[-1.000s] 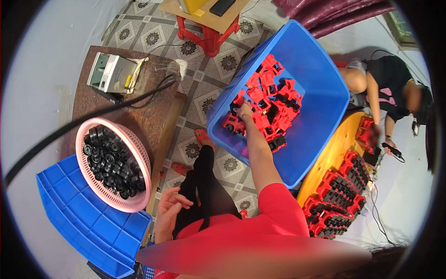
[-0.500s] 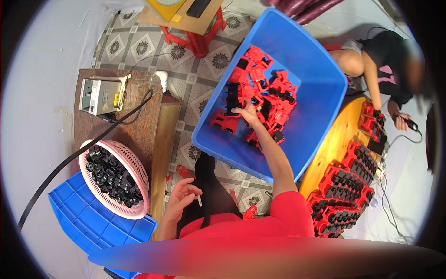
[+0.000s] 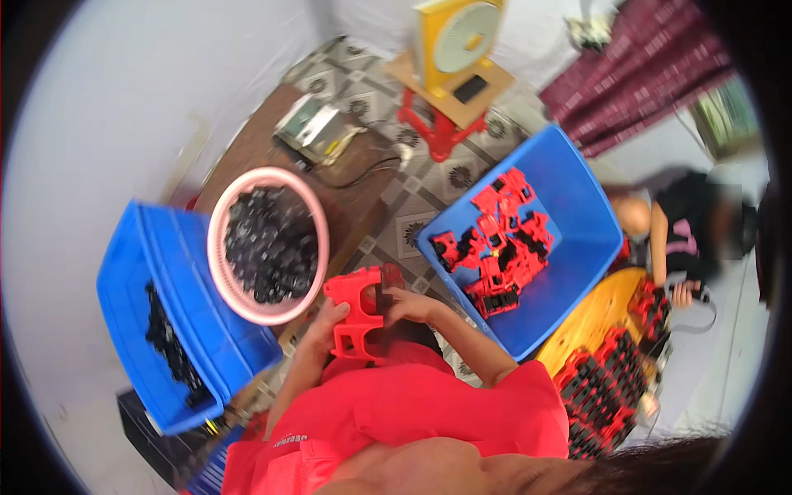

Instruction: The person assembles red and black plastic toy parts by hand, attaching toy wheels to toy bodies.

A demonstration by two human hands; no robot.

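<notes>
In front of my body, a red moulded plastic frame (image 3: 355, 312) with window-like openings is held up between my two hands. My left hand (image 3: 322, 330) is closed on its left side, thumb pressed on the face. On the opposite side, my right hand (image 3: 408, 306) grips the frame near a dark strip (image 3: 382, 302) along its edge; motion blurs the fingertips there. To the right of my hands, a large blue bin (image 3: 582, 219) contains a heap of similar red and black plastic parts (image 3: 507, 247). The small white stick seen earlier in my left hand is not visible.
A pink basket (image 3: 217, 276) of small black parts is left of my hands, beside a tilted blue crate (image 3: 124, 280) with black pieces. A yellow dial scale (image 3: 437, 49) stands on a red stool. At right, a co-worker sits by a wooden table (image 3: 590, 318) bearing rows of red-black parts.
My right hand has come out of the blue bin and back to my body, with the red frame. My left hand has closed on the frame too. The view has swung left.
</notes>
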